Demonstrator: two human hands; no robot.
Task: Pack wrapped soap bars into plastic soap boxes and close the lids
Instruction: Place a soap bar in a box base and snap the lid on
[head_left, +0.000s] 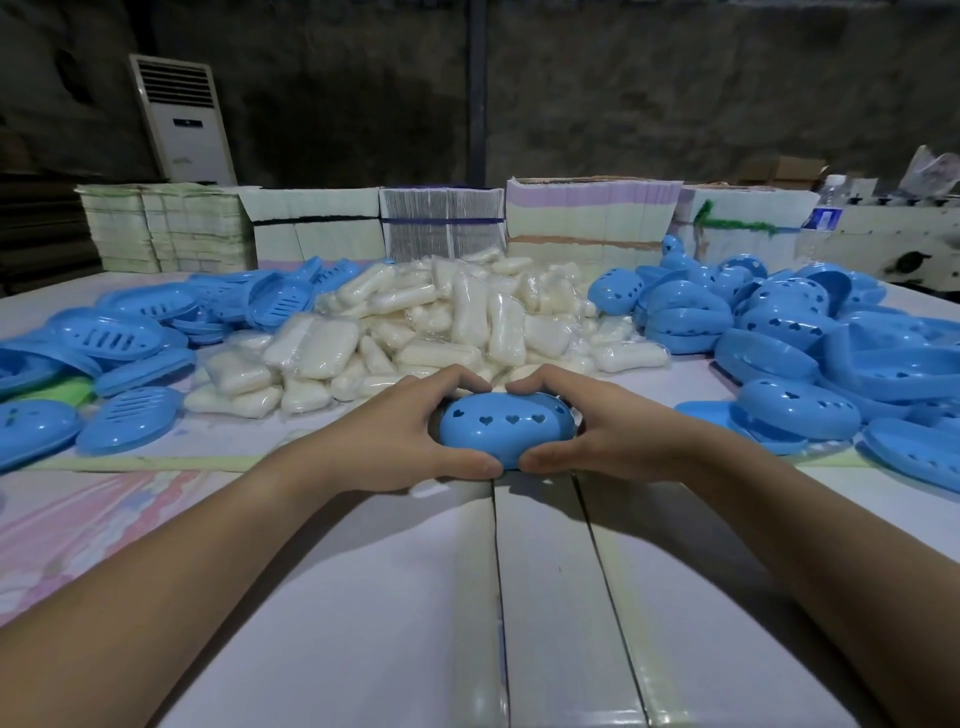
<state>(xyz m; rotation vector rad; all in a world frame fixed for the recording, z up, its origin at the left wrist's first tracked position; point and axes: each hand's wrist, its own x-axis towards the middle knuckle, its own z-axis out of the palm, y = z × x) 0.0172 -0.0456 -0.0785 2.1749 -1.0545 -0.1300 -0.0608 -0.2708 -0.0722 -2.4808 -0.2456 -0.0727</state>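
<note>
A blue plastic soap box (508, 427) with heart-shaped holes in its lid sits on the table at centre. My left hand (405, 434) grips its left end, fingers curled over the far edge and thumb at the near edge. My right hand (608, 434) grips the right end the same way. The lid lies down on the box; whatever is inside is hidden. Behind it lies a heap of wrapped white soap bars (426, 332).
Slotted blue box bases (119, 343) are piled at the left, blue lids with heart holes (800, 332) at the right. Stacks of flat cartons (441, 223) line the table's far edge. A white air-conditioner unit (182, 119) stands behind.
</note>
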